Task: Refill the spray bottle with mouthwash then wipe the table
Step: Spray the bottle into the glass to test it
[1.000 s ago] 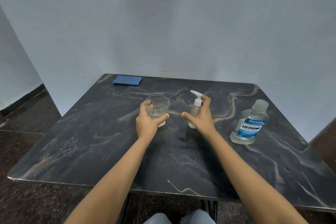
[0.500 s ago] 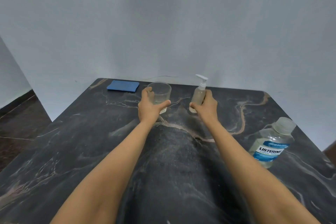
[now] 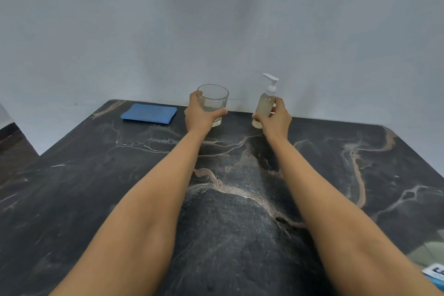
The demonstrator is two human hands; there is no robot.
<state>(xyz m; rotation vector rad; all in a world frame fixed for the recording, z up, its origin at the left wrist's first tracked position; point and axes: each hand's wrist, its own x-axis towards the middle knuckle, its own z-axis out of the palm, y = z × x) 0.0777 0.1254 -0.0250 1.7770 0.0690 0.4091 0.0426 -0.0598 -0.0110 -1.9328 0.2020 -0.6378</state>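
My left hand (image 3: 200, 116) grips a clear drinking glass (image 3: 213, 101) that stands near the far edge of the dark marble table (image 3: 240, 211). To its right, my right hand (image 3: 276, 119) holds a small clear spray bottle (image 3: 264, 104) with a white pump head, upright on the table. A folded blue cloth (image 3: 149, 113) lies flat at the far left. Only a sliver of the mouthwash bottle (image 3: 432, 262) shows at the lower right edge of the view.
A plain pale wall rises directly behind the table's far edge. Dark floor shows to the left of the table. Both of my forearms stretch across the middle of the tabletop.
Both hands have slid the glass and the spray bottle away from me toward the table's far edge. The mouthwash bottle has dropped to the frame's lower right corner.
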